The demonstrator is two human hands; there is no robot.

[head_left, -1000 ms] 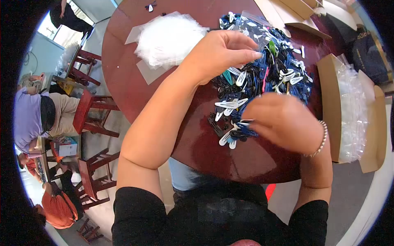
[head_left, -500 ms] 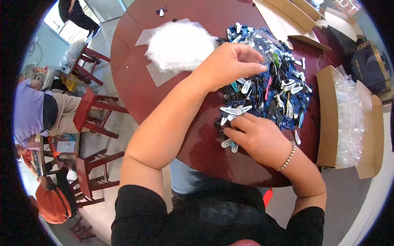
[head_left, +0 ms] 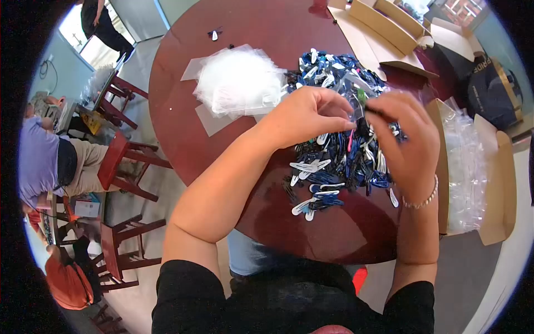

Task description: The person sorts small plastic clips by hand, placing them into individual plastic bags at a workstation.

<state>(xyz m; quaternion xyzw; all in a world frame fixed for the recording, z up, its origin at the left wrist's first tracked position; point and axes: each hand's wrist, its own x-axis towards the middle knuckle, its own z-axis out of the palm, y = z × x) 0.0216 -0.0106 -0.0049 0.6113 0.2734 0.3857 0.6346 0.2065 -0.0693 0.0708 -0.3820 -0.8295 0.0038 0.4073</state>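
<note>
My left hand (head_left: 311,116) is over the left side of a heap of dark and white hair clips (head_left: 339,161), its thumb and fingers pinching the edge of a clear plastic bag (head_left: 351,92). Right of it, my right hand (head_left: 409,136), wearing a beaded bracelet, has its fingers together at the bag's opening. Something small and dark shows at its fingertips, too blurred to name. White snap clips (head_left: 311,166) lie on the near edge of the heap. A stack of clear plastic bags (head_left: 239,80) lies left of the heap.
On the right of the round red table (head_left: 178,133) stands a cardboard box (head_left: 443,167) of clear packets. Flattened cardboard (head_left: 367,42) lies at the back right. A lone clip (head_left: 214,35) sits at the far left. Red stools (head_left: 119,161) and several people are off to the left.
My right hand has risen from the clips at the heap's near edge to the bag beside my left hand. The view has shifted slightly.
</note>
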